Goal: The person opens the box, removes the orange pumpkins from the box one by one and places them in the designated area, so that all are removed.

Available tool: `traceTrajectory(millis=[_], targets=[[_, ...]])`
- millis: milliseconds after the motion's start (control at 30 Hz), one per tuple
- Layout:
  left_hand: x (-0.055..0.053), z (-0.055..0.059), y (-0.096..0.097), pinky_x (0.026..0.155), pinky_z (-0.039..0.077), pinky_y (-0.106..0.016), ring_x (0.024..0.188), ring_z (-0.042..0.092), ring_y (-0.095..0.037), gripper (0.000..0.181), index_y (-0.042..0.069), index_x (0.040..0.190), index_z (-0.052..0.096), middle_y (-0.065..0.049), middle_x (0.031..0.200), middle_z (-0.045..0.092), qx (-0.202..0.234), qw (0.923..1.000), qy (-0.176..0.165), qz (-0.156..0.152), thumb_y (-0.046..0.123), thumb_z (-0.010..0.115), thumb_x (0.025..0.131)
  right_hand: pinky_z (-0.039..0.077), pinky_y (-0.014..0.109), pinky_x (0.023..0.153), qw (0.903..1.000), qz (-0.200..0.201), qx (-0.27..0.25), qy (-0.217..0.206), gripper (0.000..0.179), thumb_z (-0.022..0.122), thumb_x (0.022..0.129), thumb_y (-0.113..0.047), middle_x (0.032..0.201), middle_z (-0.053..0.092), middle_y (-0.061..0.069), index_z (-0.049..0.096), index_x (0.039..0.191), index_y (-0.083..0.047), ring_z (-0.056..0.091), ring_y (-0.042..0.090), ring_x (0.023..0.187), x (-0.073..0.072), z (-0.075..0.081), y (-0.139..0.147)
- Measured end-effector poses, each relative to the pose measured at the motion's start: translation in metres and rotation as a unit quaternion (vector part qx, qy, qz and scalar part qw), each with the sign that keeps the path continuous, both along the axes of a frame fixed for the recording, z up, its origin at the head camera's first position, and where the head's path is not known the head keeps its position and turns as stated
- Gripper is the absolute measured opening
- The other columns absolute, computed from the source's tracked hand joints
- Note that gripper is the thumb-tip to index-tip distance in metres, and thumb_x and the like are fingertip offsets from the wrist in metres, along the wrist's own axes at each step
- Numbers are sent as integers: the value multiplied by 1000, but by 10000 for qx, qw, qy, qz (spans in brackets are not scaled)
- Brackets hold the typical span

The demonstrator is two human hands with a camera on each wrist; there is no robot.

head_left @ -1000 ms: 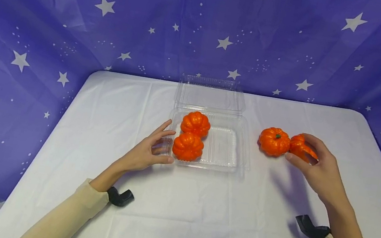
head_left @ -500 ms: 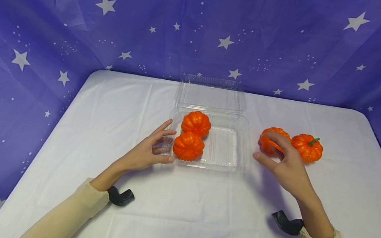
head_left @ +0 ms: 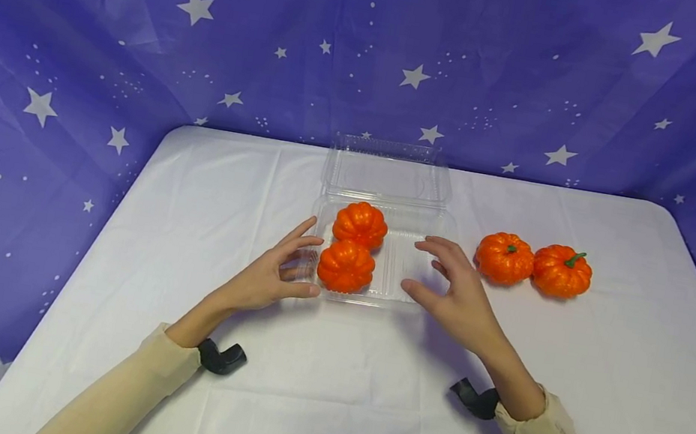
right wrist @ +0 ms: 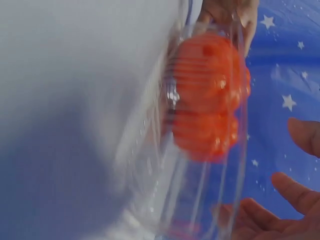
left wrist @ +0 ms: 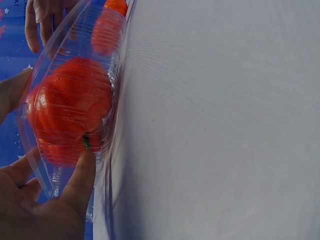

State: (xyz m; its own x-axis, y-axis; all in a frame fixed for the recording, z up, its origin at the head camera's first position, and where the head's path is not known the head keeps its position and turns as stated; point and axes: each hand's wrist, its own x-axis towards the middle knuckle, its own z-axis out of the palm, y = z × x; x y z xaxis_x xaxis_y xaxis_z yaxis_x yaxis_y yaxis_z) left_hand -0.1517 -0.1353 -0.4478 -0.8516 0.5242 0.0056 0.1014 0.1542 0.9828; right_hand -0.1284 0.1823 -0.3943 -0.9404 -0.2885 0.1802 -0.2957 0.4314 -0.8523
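Note:
A clear plastic clamshell container (head_left: 387, 302) lies on the table with its lid (head_left: 389, 174) folded back. Two orange toy pumpkins sit in its left half, a rear one (head_left: 361, 224) and a front one (head_left: 346, 267), touching each other; their stems are hidden from above. My left hand (head_left: 263, 276) rests at the container's left side, fingers spread, thumb by the front corner; in the left wrist view its fingertip (left wrist: 86, 160) touches the clear wall. My right hand (head_left: 461, 296) hovers over the container's right side with fingers apart and nothing held.
Two more orange pumpkins with green stems, a nearer-to-centre one (head_left: 504, 258) and a right one (head_left: 561, 271), stand side by side right of the container. A white cloth covers the table (head_left: 316, 417). A purple star-printed curtain (head_left: 326, 9) hangs behind and at the sides.
My right hand has moved left from the loose pumpkins on the right to the container's right side. My left hand and all the pumpkins have stayed in place.

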Motion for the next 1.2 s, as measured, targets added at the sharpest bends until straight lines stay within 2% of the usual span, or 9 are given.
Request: traceTrajectory(millis=[167,467,667,867,1200], targets=[[0,2,1,107,42,-40,137,36,-32,75,2,148,39,4,165,3,-15,10000,-80,8,7,78,85,45,53,103,9977,433,-362,-374,53,77,85,-6,135,51,20,54,132,1,45,40,127,-6,-8,-17],[0,2,2,107,43,-39,137,35,-33,74,2,147,39,4,166,3,12,10000,-54,-15,6,78,85,48,55,99,9926,881,-445,-708,54,76,87,-13,134,54,15,54,135,-1,50,39,122,-17,-15,-40],[0,1,1,106,43,-37,139,33,-35,73,1,146,40,4,166,2,56,10000,-34,-10,6,78,85,50,51,97,9920,1003,-168,-751,55,74,89,-16,136,55,14,52,136,0,55,34,119,-22,-19,-50],[-1,0,0,106,43,-38,139,34,-35,73,1,147,40,4,166,2,62,10000,-70,2,6,78,85,50,50,97,9905,1064,149,-855,52,72,91,-23,133,59,9,53,136,-5,56,30,121,-25,-20,-52],[-1,-1,1,108,41,-39,141,30,-36,74,0,148,37,5,166,0,109,9999,-102,-33,4,77,86,50,51,96,9922,1031,-130,-684,39,74,90,-15,120,64,9,56,123,-5,59,29,115,-26,-22,-53]])
